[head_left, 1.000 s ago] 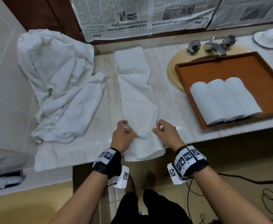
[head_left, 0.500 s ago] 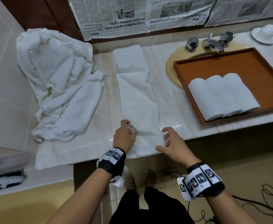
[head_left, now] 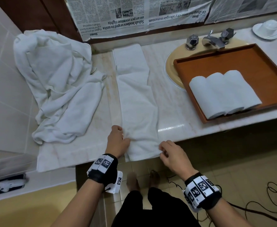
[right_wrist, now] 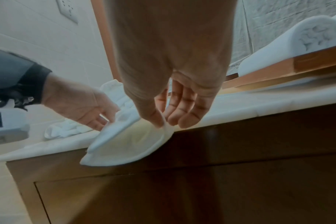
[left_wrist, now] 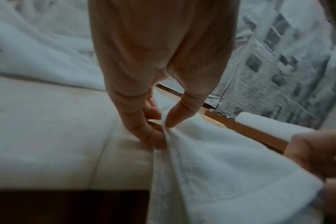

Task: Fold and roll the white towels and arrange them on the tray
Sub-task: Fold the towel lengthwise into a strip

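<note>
The marble counter (head_left: 172, 112) carries a folded towel strip (head_left: 134, 99) running away from the left hand (head_left: 118, 141), a heaped towel pile (head_left: 57, 82) further left, and right of the right hand (head_left: 172, 154) a brown tray (head_left: 265, 66), apparently partly over the sink (head_left: 172, 63).

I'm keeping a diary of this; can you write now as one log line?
step: start rolling | left hand: pinches folded towel | right hand: pinches its near edge | tray: three rolled towels

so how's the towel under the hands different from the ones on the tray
The folded towel lies flat as a long strip on the counter, its near end over the edge; the three rolled towels are tight cylinders side by side in the tray. The left hand and right hand pinch the strip; the rolls lie untouched. All are white.
</note>
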